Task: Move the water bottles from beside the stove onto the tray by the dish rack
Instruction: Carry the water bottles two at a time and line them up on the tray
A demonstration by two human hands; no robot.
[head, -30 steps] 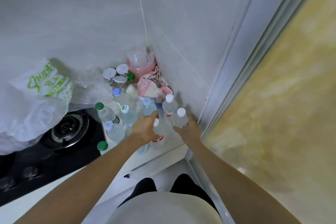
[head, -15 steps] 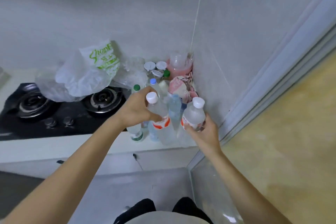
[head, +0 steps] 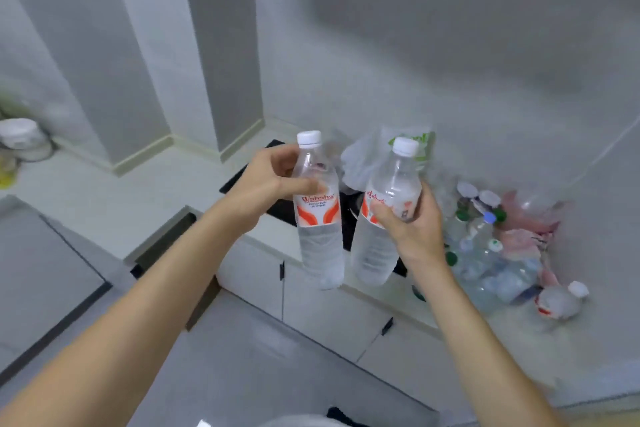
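Water bottles: the left bottle (head: 317, 215) and right bottle (head: 386, 215) hang upright above the stove (head: 282, 208), each gripped at the label by the left hand (head: 263, 189) and right hand (head: 408, 229) for carrying. Half a second ago both were just leaving the corner cluster (head: 485, 253); the view now faces left.

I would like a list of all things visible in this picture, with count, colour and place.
held bottles: two, clear with white caps and red-white labels, one in each hand, above the counter edge
bottle cluster: count unclear, clear with blue, green and white caps, on the counter at right
fallen bottle: one, white cap, lying at far right
plastic bag: one, whitish with green print, behind the held bottles
stove: one, black, mostly hidden
cloth: pink, in the corner
left hand: grips one bottle
right hand: grips the other
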